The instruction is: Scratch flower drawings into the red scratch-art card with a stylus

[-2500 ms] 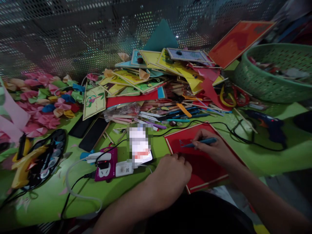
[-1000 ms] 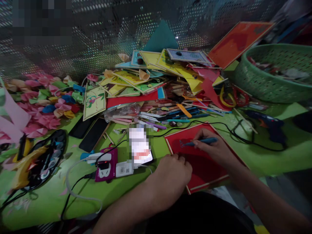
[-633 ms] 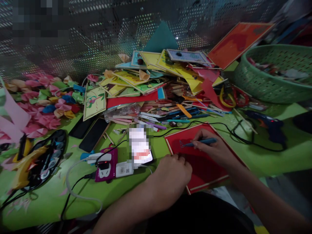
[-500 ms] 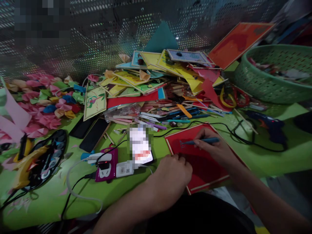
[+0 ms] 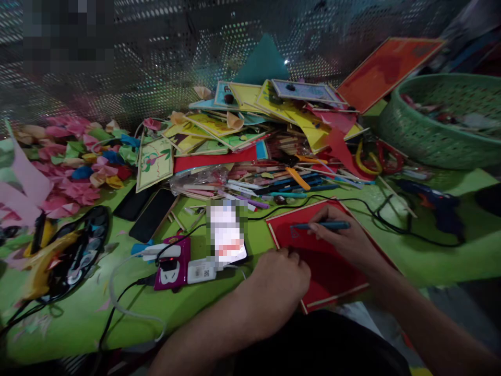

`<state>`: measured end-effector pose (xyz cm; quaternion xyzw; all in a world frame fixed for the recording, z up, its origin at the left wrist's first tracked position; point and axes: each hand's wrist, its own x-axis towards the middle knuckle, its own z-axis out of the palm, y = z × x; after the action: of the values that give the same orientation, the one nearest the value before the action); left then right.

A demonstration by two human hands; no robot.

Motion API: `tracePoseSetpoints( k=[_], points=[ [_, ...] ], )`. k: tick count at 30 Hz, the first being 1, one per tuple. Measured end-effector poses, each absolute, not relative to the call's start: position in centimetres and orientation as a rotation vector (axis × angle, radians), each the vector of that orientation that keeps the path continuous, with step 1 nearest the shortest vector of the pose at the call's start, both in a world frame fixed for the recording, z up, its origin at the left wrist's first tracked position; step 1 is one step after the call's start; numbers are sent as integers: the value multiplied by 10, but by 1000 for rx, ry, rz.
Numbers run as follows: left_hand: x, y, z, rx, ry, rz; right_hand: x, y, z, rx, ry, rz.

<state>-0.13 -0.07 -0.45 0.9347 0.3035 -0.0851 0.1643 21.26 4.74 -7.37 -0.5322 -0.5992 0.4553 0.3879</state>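
A red card [image 5: 324, 284] with thin wooden strips along its edges lies at the table's front. My right hand [image 5: 338, 230] pinches a blue pen [image 5: 332, 225], its tip against the card's upper left part. Small blue lines [image 5: 294, 232] show on the red at the tip. Resting over the card's left edge, my left hand [image 5: 279, 279] has its fingers curled under; whatever they may hold is hidden. Left of that hand lies a phone [image 5: 225, 235] with a lit screen.
A purple power strip [image 5: 172, 266] with chargers and cables is at left. Behind are pens, framed cards [image 5: 154, 162], scissors [image 5: 368, 156] and a green basket [image 5: 434, 130]. A dark glue gun [image 5: 434, 203] lies right, a yellow one [image 5: 50, 266] left. Its black cable passes behind the card.
The pen has shifted slightly, and more blue lines show on the red card. My left hand stays at the card's left edge. The whole view has shifted a little.
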Motion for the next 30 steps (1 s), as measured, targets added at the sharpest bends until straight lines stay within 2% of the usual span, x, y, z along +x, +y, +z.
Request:
tracePoseSetpoints(
  k=[30],
  points=[
    [-2, -1, -9, 2686, 853, -214, 212, 49, -74, -1377, -1511, 1138]
  ],
)
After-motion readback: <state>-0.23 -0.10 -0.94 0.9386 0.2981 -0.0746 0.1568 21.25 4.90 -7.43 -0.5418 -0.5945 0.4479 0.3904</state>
